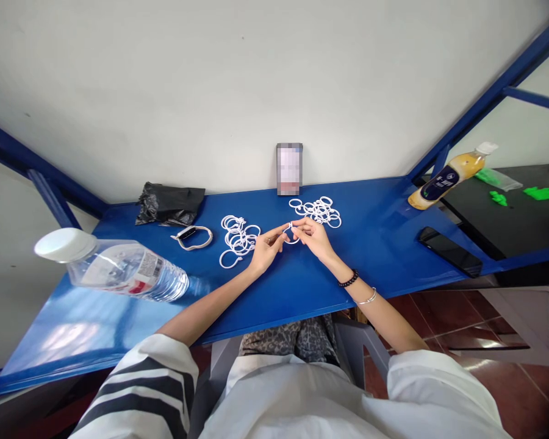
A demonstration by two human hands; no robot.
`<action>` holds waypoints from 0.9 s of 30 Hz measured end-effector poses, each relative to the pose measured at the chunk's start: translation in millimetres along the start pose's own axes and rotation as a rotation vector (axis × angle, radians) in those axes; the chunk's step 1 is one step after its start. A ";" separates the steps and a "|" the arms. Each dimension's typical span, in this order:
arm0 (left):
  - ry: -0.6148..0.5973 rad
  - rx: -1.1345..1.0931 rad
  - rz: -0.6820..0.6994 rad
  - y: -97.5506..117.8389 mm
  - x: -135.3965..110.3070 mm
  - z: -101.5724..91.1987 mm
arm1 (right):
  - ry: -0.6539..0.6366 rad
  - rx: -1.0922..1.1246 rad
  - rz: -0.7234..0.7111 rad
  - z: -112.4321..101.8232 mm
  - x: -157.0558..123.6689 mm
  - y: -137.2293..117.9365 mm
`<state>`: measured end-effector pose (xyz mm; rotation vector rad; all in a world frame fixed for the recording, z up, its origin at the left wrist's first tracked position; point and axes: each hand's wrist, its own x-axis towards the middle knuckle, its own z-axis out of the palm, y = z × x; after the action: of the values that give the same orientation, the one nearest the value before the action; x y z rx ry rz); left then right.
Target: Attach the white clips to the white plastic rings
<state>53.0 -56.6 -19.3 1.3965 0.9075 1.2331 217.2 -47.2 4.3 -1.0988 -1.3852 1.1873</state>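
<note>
Both hands meet over the middle of the table (375, 259), and here's the ring (293, 243): white, slim, caught between them. The left hand (266, 249) pinches it from one side, thumb against fingers; the right hand (315, 239) pinches near its top, fingertips closed on it too. Two fine grips, probably because something so thin needs steadying from both sides. A loose pile (240, 239) sits just beside the left hand, another heap (319, 211) just beyond the right, both seemingly placed for easy reach. The phone (290, 169) stands upright against the wall (256, 79), perhaps so its screen faces the person; that screen is blurred. Water bottle (132, 268), bag (170, 206) and watch (188, 233) are off left; juice (452, 178) and a second mobile (451, 251) off right, likely clear of the fingers' work. Underneath, glossy blue, catching glare at the left. Around it, blue posts (480, 91), pale plaster, reddish floor tiles (430, 314), and green pieces (538, 193) on a dark surface at far right.
</note>
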 end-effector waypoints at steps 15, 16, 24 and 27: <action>0.056 0.102 0.137 -3.9 -0.7 0.1 | 0.058 -0.159 -0.160 1.2 -1.0 5.4; 0.048 0.111 0.145 -3.5 -1.1 0.5 | 0.072 -0.144 -0.155 1.5 -1.2 4.7; 0.029 0.196 0.217 3.0 -4.1 2.5 | 0.130 -0.060 -0.110 4.9 -4.7 -0.1; 0.021 0.222 0.235 4.3 -4.4 2.6 | 0.127 -0.062 -0.111 5.4 -5.0 0.2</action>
<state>54.4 -62.2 -16.0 1.7079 0.9367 1.3548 212.5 -52.8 3.2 -1.1065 -1.3735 0.9843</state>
